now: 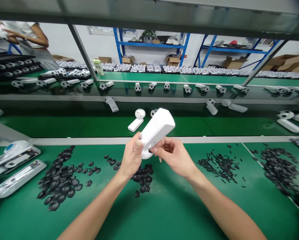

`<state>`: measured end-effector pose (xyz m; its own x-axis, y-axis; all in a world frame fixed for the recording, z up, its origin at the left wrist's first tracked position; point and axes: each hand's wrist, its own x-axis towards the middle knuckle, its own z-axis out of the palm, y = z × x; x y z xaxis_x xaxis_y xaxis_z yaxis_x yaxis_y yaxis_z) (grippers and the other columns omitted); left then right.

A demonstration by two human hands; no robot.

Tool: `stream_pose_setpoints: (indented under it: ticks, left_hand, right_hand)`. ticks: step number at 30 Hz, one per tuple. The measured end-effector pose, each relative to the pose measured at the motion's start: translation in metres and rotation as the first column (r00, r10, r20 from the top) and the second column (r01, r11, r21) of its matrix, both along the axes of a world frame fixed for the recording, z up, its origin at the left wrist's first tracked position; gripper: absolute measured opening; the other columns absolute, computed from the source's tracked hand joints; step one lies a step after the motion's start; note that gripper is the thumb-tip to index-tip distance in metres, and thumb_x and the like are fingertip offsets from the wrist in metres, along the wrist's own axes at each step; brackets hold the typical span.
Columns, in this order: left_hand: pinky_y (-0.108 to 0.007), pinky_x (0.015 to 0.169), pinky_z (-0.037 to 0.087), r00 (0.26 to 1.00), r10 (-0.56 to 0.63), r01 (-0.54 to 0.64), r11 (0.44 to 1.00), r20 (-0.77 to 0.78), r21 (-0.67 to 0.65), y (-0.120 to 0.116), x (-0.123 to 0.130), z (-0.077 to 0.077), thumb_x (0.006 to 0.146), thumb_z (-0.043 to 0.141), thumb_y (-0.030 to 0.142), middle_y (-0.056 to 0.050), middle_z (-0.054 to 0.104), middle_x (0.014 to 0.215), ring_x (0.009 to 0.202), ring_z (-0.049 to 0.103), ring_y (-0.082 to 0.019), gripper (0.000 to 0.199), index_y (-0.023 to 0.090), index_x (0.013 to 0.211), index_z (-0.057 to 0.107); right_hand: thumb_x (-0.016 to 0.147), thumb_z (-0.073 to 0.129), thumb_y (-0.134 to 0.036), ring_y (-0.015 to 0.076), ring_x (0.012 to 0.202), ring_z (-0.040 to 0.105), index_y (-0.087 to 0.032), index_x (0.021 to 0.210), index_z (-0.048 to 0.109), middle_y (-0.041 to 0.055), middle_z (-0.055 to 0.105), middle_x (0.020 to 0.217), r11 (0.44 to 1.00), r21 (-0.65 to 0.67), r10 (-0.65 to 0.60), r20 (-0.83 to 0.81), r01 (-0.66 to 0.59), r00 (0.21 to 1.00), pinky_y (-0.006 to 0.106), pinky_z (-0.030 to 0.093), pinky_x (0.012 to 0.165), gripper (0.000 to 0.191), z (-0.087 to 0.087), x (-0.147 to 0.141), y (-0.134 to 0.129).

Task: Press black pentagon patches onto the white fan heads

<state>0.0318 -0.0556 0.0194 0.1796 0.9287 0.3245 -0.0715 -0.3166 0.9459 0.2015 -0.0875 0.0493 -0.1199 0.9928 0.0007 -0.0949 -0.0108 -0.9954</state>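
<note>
My left hand (133,155) is closed around the lower end of a white handheld fan (158,128), its thumb pressed on the casing. The handle tilts up and to the right; the round head is mostly hidden below my fingers. My right hand (171,155) is closed too, thumb and fingertips pinched together against the underside near the head. Whatever they pinch is too small or hidden to name. Below my hands lies a cluster of black five-sided pieces (143,178) on the green table (164,213).
A larger pile of black pieces (60,180) spreads at left, beside opened white fans (19,180). Small black strips (221,165) and another black pile (279,166) lie at right. Beyond a metal rail (214,140), finished-looking fans (135,125) sit on belts. A person (29,40) stands far left.
</note>
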Motion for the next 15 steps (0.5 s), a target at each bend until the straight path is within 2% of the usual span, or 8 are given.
stream_pose_setpoints:
  ticks: [3, 6, 11, 15]
  left_hand:
    - [-0.027, 0.053, 0.033, 0.999, 0.034, -0.035, 0.999, -0.037, -0.026, -0.001, 0.002, 0.001, 0.091, 0.049, 0.095, -0.002, 0.05, 0.066, 0.061, 0.044, -0.015, 0.079, 0.018, 0.075, 0.056]
    - [-0.027, 0.052, 0.032, 0.996, 0.073, -0.074, 0.997, -0.047, -0.025, -0.002, 0.004, -0.001, 0.093, 0.047, 0.093, -0.001, 0.05, 0.064, 0.059, 0.044, -0.015, 0.077, 0.019, 0.074, 0.054]
    - [-0.029, 0.055, 0.031, 0.985, 0.143, -0.138, 0.989, -0.095, 0.058, -0.002, 0.003, -0.002, 0.098, 0.049, 0.087, -0.001, 0.05, 0.064, 0.058, 0.041, -0.015, 0.074, 0.018, 0.071, 0.055]
    - [-0.031, 0.061, 0.034, 0.979, 0.173, -0.158, 0.978, -0.11, 0.138, -0.002, 0.002, 0.001, 0.1, 0.051, 0.083, -0.004, 0.055, 0.068, 0.063, 0.046, -0.018, 0.073, 0.018, 0.066, 0.057]
  right_hand:
    - [0.072, 0.095, -0.047, 0.01, 0.056, 0.054, -0.017, 0.075, 0.07, 0.0006, 0.07, 0.07, 1.0, -0.021, -0.005, 0.01, 0.005, 1.0, 0.023, 0.044, 0.054, 0.039, -0.008, -0.003, 0.001]
    - [0.072, 0.094, -0.044, 0.0105, 0.055, 0.056, -0.018, 0.074, 0.07, 0.0008, 0.071, 0.069, 0.999, -0.032, -0.006, -0.008, 0.006, 1.0, 0.024, 0.046, 0.053, 0.036, -0.013, -0.004, 0.003]
    - [0.058, 0.103, -0.042, 0.0131, 0.056, 0.061, -0.018, 0.069, 0.073, 0.0005, 0.07, 0.065, 0.996, -0.089, 0.001, -0.093, -0.009, 0.996, 0.024, 0.051, 0.05, 0.04, -0.02, -0.008, 0.01]
    - [0.051, 0.106, -0.045, 0.0152, 0.057, 0.063, -0.019, 0.078, 0.078, 0.0018, 0.073, 0.069, 0.996, -0.085, -0.008, -0.152, -0.005, 0.988, 0.027, 0.057, 0.05, 0.047, -0.031, -0.012, 0.013]
